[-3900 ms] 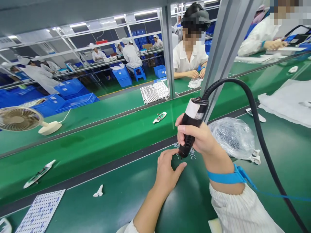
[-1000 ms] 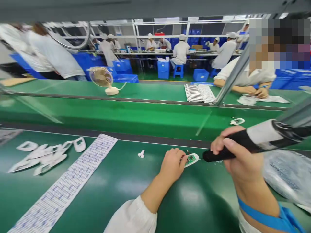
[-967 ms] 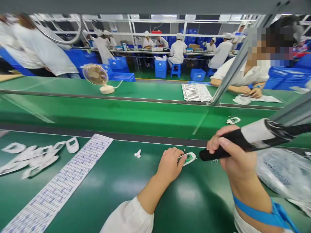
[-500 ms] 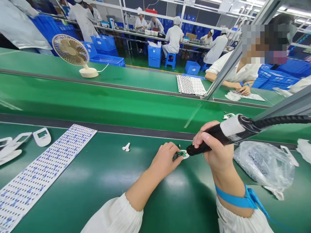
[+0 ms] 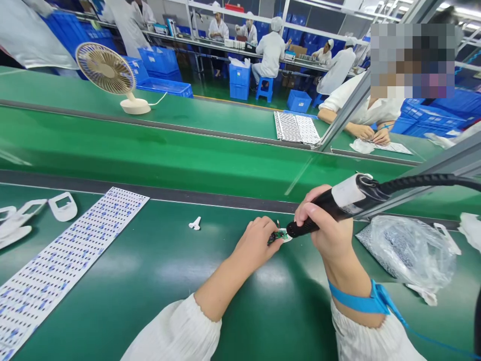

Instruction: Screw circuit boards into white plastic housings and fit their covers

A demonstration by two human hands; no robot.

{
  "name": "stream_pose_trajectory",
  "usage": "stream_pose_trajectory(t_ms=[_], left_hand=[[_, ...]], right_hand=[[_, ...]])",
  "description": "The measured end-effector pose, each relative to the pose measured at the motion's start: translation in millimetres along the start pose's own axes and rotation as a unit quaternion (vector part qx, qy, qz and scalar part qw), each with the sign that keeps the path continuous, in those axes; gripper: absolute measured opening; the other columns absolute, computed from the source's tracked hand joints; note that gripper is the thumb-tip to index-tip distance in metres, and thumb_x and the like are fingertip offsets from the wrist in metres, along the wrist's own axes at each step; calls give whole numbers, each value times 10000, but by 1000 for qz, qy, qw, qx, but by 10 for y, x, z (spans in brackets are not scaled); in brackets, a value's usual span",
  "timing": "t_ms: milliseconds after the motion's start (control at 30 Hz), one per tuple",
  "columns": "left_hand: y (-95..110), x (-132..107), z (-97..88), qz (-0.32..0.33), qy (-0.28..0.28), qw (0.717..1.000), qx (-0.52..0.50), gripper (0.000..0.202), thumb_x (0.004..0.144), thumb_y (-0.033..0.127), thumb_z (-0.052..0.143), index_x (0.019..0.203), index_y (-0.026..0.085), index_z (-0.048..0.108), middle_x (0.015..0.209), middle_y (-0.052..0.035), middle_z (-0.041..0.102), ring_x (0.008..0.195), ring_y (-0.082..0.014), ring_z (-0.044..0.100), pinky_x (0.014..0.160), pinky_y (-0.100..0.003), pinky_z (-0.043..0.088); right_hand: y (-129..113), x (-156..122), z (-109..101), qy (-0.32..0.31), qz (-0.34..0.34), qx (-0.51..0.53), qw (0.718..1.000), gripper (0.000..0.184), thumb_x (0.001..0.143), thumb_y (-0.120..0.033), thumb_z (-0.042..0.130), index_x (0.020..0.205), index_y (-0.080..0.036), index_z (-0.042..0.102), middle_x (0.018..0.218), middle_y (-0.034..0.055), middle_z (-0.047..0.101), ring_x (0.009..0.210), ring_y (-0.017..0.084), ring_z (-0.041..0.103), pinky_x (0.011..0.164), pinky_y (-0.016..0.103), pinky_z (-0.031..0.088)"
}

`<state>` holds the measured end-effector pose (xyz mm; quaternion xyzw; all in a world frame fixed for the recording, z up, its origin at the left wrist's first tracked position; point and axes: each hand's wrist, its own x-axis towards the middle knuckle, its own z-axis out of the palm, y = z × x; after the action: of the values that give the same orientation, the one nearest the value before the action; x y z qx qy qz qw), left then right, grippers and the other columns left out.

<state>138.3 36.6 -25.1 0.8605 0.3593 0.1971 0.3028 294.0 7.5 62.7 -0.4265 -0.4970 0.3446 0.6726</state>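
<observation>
My left hand (image 5: pixel 259 239) rests on the green bench, its fingers closed on the edge of a small green circuit board (image 5: pixel 280 234) in a white plastic part. My right hand (image 5: pixel 326 220) is wrapped round a black electric screwdriver (image 5: pixel 338 200) with a white label, held slanted. The screwdriver's front end is at the board's right side; its bit is hidden, so contact cannot be made out. A blue strap (image 5: pixel 356 300) circles my right wrist. Left of my left hand lies a small white three-armed part (image 5: pixel 195 223).
A perforated white sheet (image 5: pixel 75 265) and white plastic housings (image 5: pixel 63 206) lie at left. At right is a clear bag (image 5: pixel 409 250) of small grey pieces. The screwdriver's cable (image 5: pixel 421 181) runs right. Beyond a green divider (image 5: pixel 188 160), a fan (image 5: pixel 108 75) stands and a co-worker (image 5: pixel 361 113) handles parts.
The camera view has shifted slightly. The screwdriver and my right hand have moved a little left, closer to the board. My left hand keeps its hold on the board.
</observation>
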Motion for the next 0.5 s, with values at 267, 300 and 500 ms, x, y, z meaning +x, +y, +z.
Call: stream_pose_trajectory(t_ms=[267,300,500], left_hand=[[-6,10,16,1,-8,1000,2,130,929,268,706,981,194,612,1042,-50,658,961,-243,584,833,-381,445],[-3,7,17,1,-9,1000,2,136,927,270,709,985,194,611,1045,-49,658,962,-243,583,833,-380,445],[1,-9,-6,-3,-7,1000,8,128,930,281,700,994,199,625,1051,-50,660,974,-243,586,847,-381,457]], right_hand=[[29,41,37,9,18,18,1000,106,817,-203,690,821,-219,585,581,-47,576,475,154,547,499,305,445],[38,46,40,9,19,17,1000,103,817,-201,688,820,-219,586,581,-47,577,475,153,545,500,304,443],[0,19,-5,9,29,13,999,108,815,-199,702,814,-221,597,590,-43,569,491,152,541,518,306,446]])
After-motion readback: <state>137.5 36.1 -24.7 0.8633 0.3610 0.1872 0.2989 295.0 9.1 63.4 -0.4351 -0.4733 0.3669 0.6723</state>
